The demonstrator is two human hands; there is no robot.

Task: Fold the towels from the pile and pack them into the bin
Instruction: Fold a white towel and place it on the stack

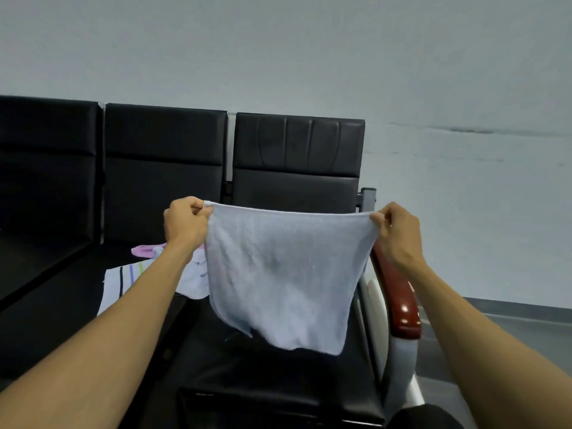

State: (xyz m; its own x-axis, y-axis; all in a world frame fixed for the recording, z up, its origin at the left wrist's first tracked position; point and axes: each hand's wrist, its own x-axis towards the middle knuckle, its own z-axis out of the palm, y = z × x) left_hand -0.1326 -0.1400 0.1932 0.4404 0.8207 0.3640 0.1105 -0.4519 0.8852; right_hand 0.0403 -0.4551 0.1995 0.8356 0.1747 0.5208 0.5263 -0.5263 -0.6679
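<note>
At the bottom centre of the frame a dark bin [266,400] shows only its rim, and its contents cannot be made out. A pale blue towel [284,274] hangs in mid-frame, top edge running left to right, its lower edge hanging free. The left hand [185,224] and right hand [399,233], held wide apart, each pinch a top corner. Behind the left forearm, a pile of towels [154,274] lies on the black bench [154,168].

No legible text, label, brand, number or sign appeared on any surface in the head view, including the pale towel [280,274] and the black seats [164,156].
</note>
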